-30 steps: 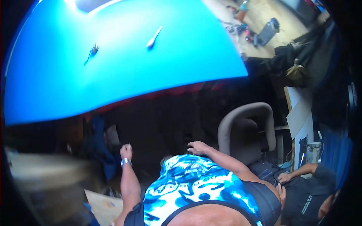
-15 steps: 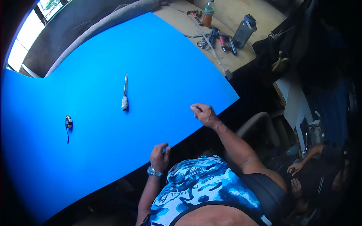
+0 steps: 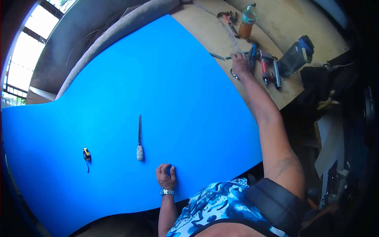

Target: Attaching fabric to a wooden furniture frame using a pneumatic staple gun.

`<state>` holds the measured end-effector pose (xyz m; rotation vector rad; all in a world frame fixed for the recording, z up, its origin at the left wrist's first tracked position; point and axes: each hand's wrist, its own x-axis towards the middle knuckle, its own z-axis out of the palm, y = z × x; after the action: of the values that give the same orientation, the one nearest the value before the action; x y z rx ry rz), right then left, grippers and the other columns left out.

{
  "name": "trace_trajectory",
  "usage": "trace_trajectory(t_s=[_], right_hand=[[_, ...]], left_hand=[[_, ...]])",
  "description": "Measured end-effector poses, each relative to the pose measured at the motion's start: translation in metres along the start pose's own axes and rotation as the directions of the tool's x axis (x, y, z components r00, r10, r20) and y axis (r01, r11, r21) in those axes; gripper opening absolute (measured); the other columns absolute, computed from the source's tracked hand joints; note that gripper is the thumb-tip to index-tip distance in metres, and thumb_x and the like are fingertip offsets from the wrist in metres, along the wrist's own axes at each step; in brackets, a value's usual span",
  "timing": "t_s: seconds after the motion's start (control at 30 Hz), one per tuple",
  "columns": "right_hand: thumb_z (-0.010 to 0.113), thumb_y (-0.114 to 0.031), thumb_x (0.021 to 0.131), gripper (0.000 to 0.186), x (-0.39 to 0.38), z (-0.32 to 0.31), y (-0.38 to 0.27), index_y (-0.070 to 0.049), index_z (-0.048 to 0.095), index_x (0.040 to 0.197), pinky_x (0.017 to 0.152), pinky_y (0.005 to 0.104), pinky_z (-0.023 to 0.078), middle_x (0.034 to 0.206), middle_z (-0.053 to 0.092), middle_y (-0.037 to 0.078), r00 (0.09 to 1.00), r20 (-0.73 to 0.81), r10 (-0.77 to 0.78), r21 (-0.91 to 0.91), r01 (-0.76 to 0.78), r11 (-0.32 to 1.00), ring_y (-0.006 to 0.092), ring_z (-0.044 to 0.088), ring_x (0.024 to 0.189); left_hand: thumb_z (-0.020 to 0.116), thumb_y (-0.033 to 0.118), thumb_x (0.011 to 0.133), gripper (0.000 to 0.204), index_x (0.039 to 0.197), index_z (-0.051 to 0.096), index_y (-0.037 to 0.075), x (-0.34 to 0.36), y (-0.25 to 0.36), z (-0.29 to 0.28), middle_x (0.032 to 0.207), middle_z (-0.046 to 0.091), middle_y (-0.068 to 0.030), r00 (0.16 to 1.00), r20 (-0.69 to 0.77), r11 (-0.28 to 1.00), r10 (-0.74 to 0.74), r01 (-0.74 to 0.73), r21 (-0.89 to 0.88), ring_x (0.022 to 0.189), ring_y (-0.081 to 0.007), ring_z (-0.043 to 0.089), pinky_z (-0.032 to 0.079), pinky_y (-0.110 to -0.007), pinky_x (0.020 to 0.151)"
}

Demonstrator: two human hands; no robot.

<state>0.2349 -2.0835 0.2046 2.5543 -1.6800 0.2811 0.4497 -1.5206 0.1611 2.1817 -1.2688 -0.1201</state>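
A large blue sheet (image 3: 189, 102) covers the table in front of me. My left hand (image 3: 166, 177), wearing a metal watch, rests on its near part with fingers loosely bent and apart. Above it lie a long blade with a wrapped grip (image 3: 140, 152) and, further left, a yellow-black tape measure (image 3: 86, 154). My right hand (image 3: 241, 64) reaches beyond the sheet's right edge over a cluster of metal hand tools (image 3: 251, 53), fingers bent and spread; whether they touch one is unclear. A red air tool (image 3: 265, 71) lies just right of it.
Plywood (image 3: 316, 23) at the top right bears an orange-handled tool (image 3: 231, 25), an orange-drink bottle (image 3: 246, 27) and a dark jug (image 3: 292, 59). A grey roll (image 3: 102, 41) runs along the sheet's back edge. Dark cloth (image 3: 316, 81) and pale boards (image 3: 329, 134) are at the right.
I have come up to the sheet. My left hand has moved onto its near part; my right hand has moved up and right from over the sheet to the tools.
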Motion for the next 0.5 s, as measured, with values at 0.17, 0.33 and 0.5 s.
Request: trace_trajectory(t_s=[0.17, 0.33, 0.5], right_hand=[[0.048, -0.018, 0.096, 0.031, 0.052, 0.039, 0.013, -0.017, 0.057, 0.125, 0.099, 0.0445, 0.046, 0.134, 0.05, 0.008, 0.983, 0.179, -0.028, -0.113, 0.049, 0.992, 0.0295, 0.045, 0.128], [0.05, -0.019, 0.096, 0.023, 0.077, 0.046, 0.022, -0.009, 0.057, 0.116, 0.099, 0.0456, 0.043, 0.126, 0.055, 0.011, 0.978, -0.058, -0.202, -0.043, 0.2, 0.979, 0.0301, 0.049, 0.123], [0.049, -0.02, 0.097, 0.028, 0.089, 0.041, -0.011, -0.003, 0.048, 0.118, 0.094, 0.0476, 0.049, 0.115, 0.059, 0.023, 0.99, 0.019, -0.141, 0.354, 0.125, 0.927, 0.0357, 0.059, 0.111]], left_hand=[[0.069, 0.021, 0.087, 0.024, 0.106, 0.06, 0.009, 0.0, 0.004, 0.005, 0.106, 0.062, -0.0149, 0.998, 0.04, 0.999, -0.041, 0.04, 0.027, 0.099, -0.0344, 0.059, 0.049, -0.045, 0.083], [0.066, 0.023, 0.09, 0.023, 0.107, 0.058, 0.009, 0.003, 0.006, 0.004, 0.105, 0.06, -0.0151, 0.997, 0.056, 0.997, -0.043, 0.04, 0.06, 0.097, -0.0334, 0.058, 0.049, -0.044, 0.079], [0.063, 0.023, 0.093, 0.021, 0.106, 0.057, 0.009, 0.004, 0.007, 0.008, 0.104, 0.059, -0.0152, 0.998, 0.056, 0.995, -0.03, 0.025, 0.101, 0.094, -0.0322, 0.057, 0.048, -0.043, 0.075]])
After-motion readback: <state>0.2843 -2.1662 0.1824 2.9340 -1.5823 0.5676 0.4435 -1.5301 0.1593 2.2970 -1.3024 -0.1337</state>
